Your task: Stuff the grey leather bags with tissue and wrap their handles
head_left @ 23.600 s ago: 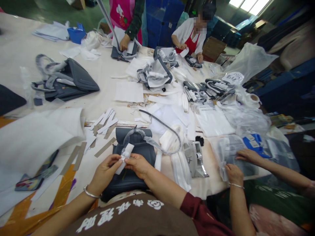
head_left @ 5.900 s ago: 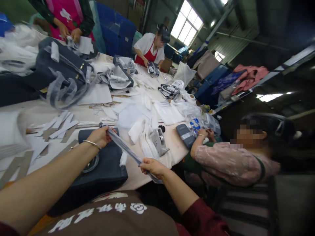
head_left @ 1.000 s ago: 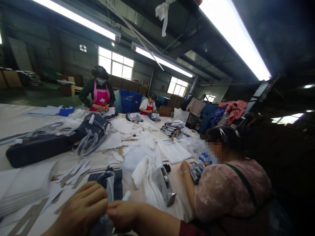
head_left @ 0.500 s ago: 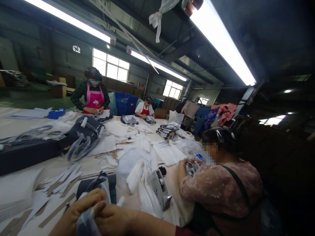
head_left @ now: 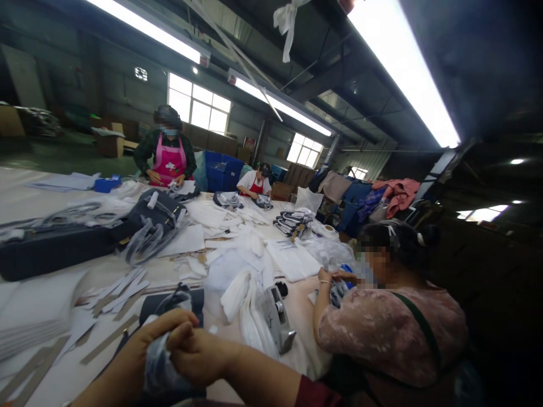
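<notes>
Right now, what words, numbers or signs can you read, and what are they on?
No words or numbers are clear enough to read.
Grey device: a dark mark, too blurred to read.
Poster at the back: too small to read.
White sheets: dark streaks; I can't tell whether they're print.

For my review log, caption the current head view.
Left hand and right hand together, gripping translucent wrapping over a dark bag at a cluttered worktable.

Around the right hand (head_left: pixel 203 351), stacked sheets (head_left: pixel 36 316) are lying on the table (head_left: pixel 302 310) at nine o'clock, strips (head_left: pixel 125 291) at ten, a bag (head_left: pixel 142 219) at eleven, a tape dispenser (head_left: pixel 274 319) at two.
</notes>
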### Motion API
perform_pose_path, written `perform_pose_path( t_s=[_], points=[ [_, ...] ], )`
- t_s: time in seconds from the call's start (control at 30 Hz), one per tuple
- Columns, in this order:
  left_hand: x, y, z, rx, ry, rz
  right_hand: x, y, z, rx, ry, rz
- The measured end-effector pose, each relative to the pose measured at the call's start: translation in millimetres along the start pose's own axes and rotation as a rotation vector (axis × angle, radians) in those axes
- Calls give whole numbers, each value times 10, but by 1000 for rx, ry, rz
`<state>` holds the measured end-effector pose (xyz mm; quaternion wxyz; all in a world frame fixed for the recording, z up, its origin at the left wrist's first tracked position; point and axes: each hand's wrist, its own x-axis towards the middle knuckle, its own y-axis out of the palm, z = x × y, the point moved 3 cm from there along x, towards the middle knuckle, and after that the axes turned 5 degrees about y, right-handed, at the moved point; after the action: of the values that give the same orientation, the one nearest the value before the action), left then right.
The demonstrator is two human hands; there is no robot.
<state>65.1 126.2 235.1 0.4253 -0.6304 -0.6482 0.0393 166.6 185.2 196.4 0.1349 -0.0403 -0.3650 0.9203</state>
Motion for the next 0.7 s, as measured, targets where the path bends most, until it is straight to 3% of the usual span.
perform_pose_path(
  t_s=[0.13, 0.2, 0.23, 0.3, 0.4, 0.53, 0.63, 0.7],
  points=[
    [-46, -168, -99, 413, 452, 0, -23, 126, -207, 430, 165, 114],
    [-63, -218, -89, 545, 546, -28, -18, 151, -260, 548, 185, 88],
    [-56, -224, -66, 548, 530, -42, -10, 141, -261, 538, 166, 50],
    [-18, -208, 23, 432, 360, -58, 3, 88, -213, 424, 105, -22],
    [0, -136, 245, 28, -123, 15, -5, -37, -90, 155, 71, -146],
    [-152, -35, 424, -537, -610, 188, -51, -131, -28, -290, 241, -263],
    [-274, -9, 459, -551, -779, 145, -58, -90, -61, -490, 348, -265],
    [-303, 23, 438, -363, -714, 142, -44, -40, -87, -530, 370, -249]
  ],
)
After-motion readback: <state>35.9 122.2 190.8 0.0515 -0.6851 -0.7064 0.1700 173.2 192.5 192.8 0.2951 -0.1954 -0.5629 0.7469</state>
